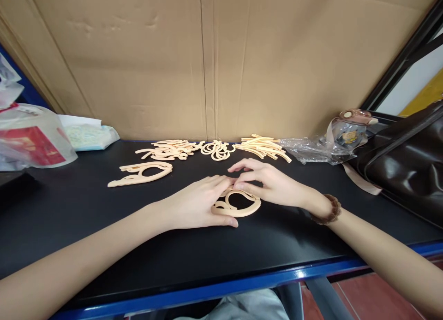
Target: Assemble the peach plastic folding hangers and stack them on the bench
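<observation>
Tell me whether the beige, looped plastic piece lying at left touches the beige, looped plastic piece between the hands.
Apart. The head view shows black tabletop and the left hand between the leftmost looped piece and the other looped piece.

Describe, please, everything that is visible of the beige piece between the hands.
The beige piece looks like plastic: a curved band around a large rounded opening, with a smaller curl at its left. It lies roughly flat, on or just above the black tabletop. The left hand curves around its left end; the right hand touches its far side, hiding part.
</observation>
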The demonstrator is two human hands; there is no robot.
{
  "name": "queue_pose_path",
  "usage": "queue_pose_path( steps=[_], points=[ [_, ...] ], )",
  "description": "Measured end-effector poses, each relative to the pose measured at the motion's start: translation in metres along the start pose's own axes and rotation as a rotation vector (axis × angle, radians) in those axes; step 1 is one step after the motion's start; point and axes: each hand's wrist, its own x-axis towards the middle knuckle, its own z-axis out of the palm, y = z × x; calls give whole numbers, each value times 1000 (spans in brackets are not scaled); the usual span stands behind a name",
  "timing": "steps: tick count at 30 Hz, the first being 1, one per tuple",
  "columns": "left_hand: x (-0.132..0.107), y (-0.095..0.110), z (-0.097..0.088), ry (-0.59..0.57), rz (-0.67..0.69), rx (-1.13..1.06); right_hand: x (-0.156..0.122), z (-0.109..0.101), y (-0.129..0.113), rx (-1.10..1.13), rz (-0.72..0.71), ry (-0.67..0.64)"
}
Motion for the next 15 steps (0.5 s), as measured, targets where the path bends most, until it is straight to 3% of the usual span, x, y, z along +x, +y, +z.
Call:
queue_pose_path(
  steps=[4, 7, 11, 15],
  points=[
    [0, 3, 3, -28, 2, -6, 2, -4, 2, -48, 2, 211],
    [-2, 3, -6, -46, -48, 52, 2, -7, 3, -100, 7, 304],
    [-14, -15, -42, -83, -218, 133, 2, -10, 3, -162, 15, 304],
    [-37, -53, -83, -124, -439, 253, 2, -10, 2, -194, 25, 263]
  ],
)
